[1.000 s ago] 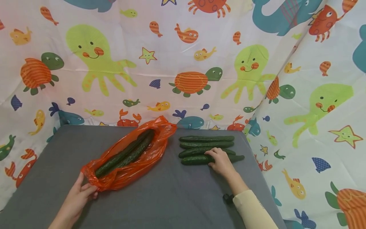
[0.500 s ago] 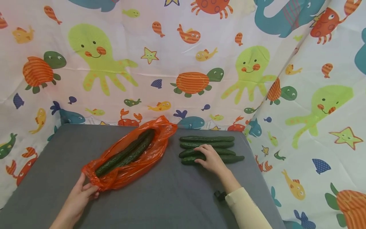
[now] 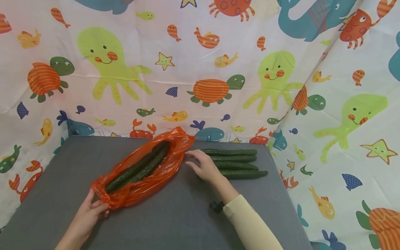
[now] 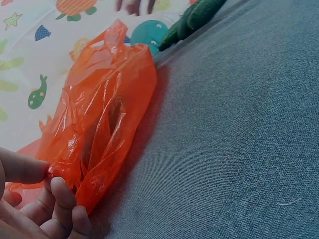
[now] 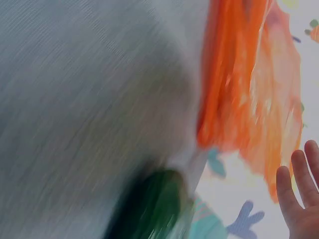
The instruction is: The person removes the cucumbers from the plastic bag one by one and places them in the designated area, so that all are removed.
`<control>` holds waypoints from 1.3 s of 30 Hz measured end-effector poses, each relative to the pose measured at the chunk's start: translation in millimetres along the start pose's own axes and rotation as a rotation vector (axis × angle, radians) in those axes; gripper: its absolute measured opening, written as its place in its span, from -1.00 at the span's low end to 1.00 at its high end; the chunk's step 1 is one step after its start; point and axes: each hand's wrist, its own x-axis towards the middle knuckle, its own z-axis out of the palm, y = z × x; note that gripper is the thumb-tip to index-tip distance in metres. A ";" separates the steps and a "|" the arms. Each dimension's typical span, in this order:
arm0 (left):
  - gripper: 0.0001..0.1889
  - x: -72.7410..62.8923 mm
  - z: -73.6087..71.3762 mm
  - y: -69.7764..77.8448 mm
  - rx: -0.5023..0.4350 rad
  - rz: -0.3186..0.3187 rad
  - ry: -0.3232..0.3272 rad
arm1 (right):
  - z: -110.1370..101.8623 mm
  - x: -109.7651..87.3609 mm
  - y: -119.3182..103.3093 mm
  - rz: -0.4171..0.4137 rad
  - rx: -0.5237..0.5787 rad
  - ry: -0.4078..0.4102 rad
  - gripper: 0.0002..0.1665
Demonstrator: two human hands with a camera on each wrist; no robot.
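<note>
An orange plastic bag [image 3: 162, 175] lies slanted on the grey table, its mouth spread wide around two dark green cucumbers [image 3: 137, 168]. My left hand [image 3: 85, 215] pinches the bag's near left end; in the left wrist view thumb and fingers grip the crumpled plastic [image 4: 65, 172]. Between the bag and a row of several cucumbers [image 3: 237, 166] hovers my right hand [image 3: 206, 168], holding nothing. It hides the left ends of that row. In the right wrist view the right fingers [image 5: 299, 179] are spread near the bag [image 5: 234, 99], with one blurred cucumber end [image 5: 154, 204] below.
The grey tabletop [image 3: 162, 222] reaches back to a curtain [image 3: 175, 69] printed with sea animals, which also runs along the right side. A small black object [image 3: 216, 207] is at the right sleeve cuff [image 3: 234, 205].
My right hand has moved left, off the row of cucumbers and toward the bag's far end. The left hand stays on the bag; the cucumbers have not moved.
</note>
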 end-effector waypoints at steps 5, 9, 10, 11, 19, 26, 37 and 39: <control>0.03 1.2 1.8 1.6 0.001 -0.003 -0.003 | 20.5 18.7 -16.0 -0.056 0.054 0.016 -0.55; 0.03 3.0 2.3 3.1 -0.001 -0.012 -0.006 | 32.7 26.1 -23.1 -0.073 0.038 0.016 -0.56; 0.03 3.2 2.7 3.6 -0.003 -0.017 -0.007 | 35.1 27.6 -24.6 -0.071 0.043 0.014 -0.56; 0.03 3.5 3.1 4.0 -0.004 -0.021 -0.009 | 37.6 29.3 -26.0 -0.071 0.050 0.015 -0.55; 0.07 5.3 5.6 5.1 0.011 -0.011 -0.027 | 59.3 50.3 -39.1 0.001 0.159 -0.020 -0.51; 0.11 5.2 1.1 0.1 0.005 -0.020 -0.078 | 96.1 69.4 -46.1 0.086 0.252 -0.129 -0.55; 0.15 5.1 -3.1 0.7 0.007 -0.054 -0.050 | 131.2 70.6 -42.5 0.000 -0.250 -0.398 -0.34; 0.16 4.6 -3.6 0.1 0.004 -0.055 -0.039 | 135.4 68.4 -39.7 -0.018 -0.278 -0.419 -0.33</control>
